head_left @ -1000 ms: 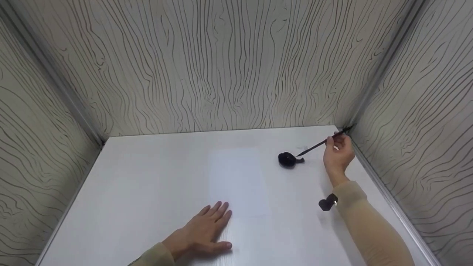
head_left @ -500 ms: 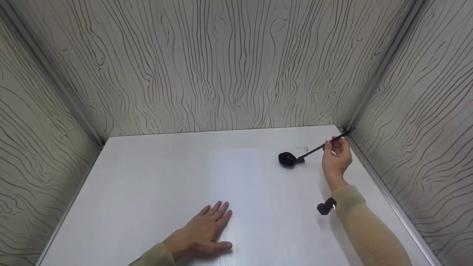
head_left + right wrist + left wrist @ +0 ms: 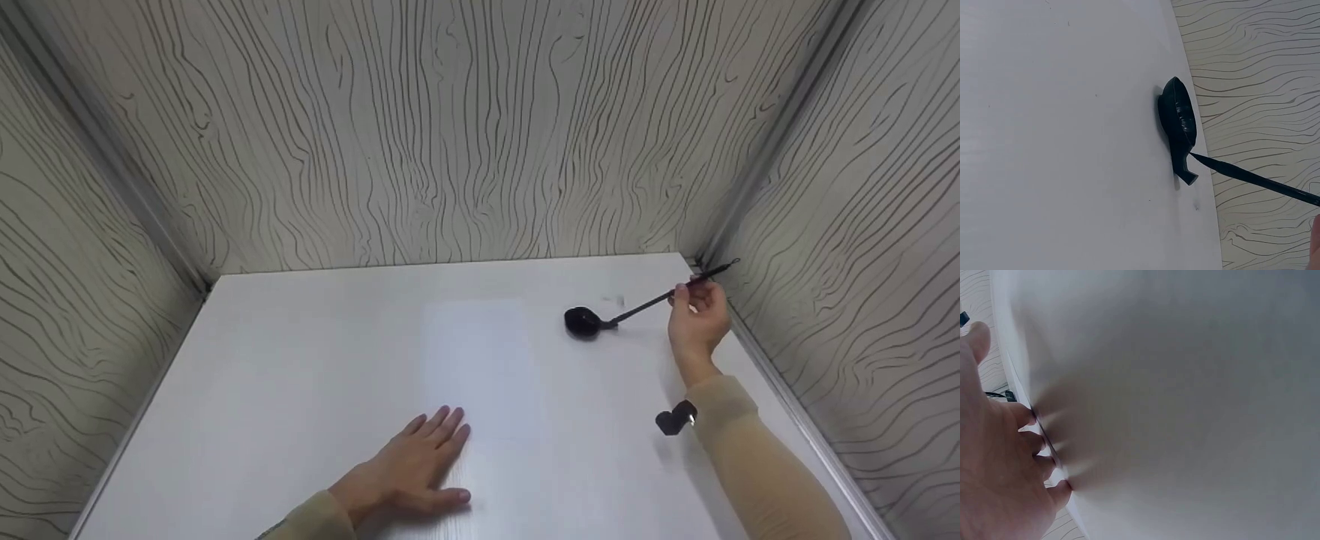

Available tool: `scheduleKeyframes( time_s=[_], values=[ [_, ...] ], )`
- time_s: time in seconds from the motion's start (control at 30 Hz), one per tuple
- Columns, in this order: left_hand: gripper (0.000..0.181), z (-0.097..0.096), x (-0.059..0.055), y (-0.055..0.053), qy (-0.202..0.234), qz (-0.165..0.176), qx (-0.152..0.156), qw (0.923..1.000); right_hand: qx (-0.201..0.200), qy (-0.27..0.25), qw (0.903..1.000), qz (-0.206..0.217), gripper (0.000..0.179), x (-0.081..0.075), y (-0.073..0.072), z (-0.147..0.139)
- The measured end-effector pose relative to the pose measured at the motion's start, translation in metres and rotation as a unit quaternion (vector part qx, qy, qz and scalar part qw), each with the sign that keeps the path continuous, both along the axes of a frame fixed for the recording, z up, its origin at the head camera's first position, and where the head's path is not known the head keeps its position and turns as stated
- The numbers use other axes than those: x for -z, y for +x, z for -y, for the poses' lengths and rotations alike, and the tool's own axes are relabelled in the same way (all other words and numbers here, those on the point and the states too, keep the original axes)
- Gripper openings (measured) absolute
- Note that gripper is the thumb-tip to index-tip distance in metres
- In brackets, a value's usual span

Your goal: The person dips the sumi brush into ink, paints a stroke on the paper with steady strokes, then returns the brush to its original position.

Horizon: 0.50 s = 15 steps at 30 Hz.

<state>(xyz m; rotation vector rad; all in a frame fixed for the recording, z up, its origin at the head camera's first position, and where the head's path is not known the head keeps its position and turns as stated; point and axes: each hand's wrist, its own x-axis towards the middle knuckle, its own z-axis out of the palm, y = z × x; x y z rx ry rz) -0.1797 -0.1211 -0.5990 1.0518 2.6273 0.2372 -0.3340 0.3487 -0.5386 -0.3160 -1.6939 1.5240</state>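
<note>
Pinched between the thumb and fingers of my right hand point(image 3: 699, 322) is a slim dark writing brush point(image 3: 645, 306) with a pointed tip. It slants down to the left. Its tip is by the short handle of a small black ink dish point(image 3: 583, 322); in the right wrist view the pointed tip point(image 3: 1199, 157) appears against the dish's neck, though I cannot tell if they touch. A faint white sheet of paper point(image 3: 484, 367) lies left of the dish. My left hand point(image 3: 409, 465) rests flat with fingers spread, fingertips at the paper's lower left edge.
The white tabletop point(image 3: 285, 375) is walled by wood-grain panels point(image 3: 450, 135) at the back and both sides. A small dark smudge point(image 3: 619, 301) marks the table above the dish handle. A black wrist camera point(image 3: 675, 418) sticks out from my right sleeve.
The brush tip has come down from above the dish's handle to beside it. My right hand dipped slightly, then shifted right with the brush. My left hand and the dish stay in place.
</note>
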Motion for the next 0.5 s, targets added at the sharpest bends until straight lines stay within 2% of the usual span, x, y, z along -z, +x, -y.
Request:
scheduleKeyframes(
  time_s=[0.23, 0.5],
  values=[
    [0.105, -0.001, -0.001, 0.001, -0.002, 0.001, -0.003, 1.0000, -0.010, -0.026, 0.9996, 0.005, 0.021, 0.000, -0.001, -0.001],
    [0.105, -0.001, -0.002, 0.002, 0.000, -0.001, -0.006, 1.0000, -0.022, -0.028, 0.9991, 0.023, 0.020, 0.009, 0.000, 0.007]
  ],
)
